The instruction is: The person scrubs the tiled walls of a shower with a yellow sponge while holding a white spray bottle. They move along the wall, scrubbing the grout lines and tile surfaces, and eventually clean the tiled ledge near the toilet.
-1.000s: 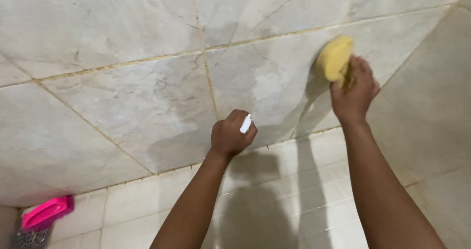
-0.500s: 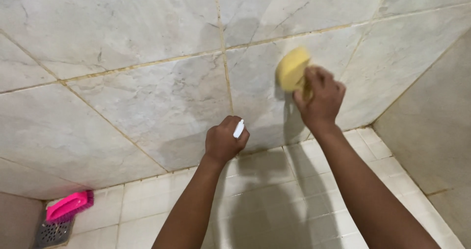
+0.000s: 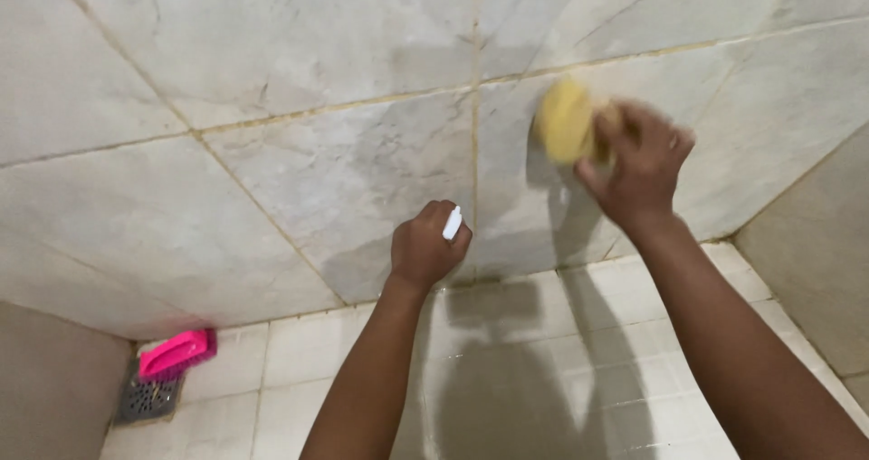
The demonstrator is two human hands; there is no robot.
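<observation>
Against the far marble wall tiles (image 3: 299,179), right of the vertical grout line, I log my right hand (image 3: 638,170) clenched around a yellow sponge (image 3: 563,132), pressed flat to the tile for scrubbing. My left hand (image 3: 425,252) fists a small white object (image 3: 452,224), braced near the wall base. Far left on the floor: pink brush (image 3: 176,353) beside a drain grate (image 3: 145,398).

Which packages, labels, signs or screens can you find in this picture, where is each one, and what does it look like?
None: no package, label, sign or screen shows.
The left hand grips a small white object, too hidden to identify.
The right hand presses a yellow sponge on the tiled wall.
</observation>
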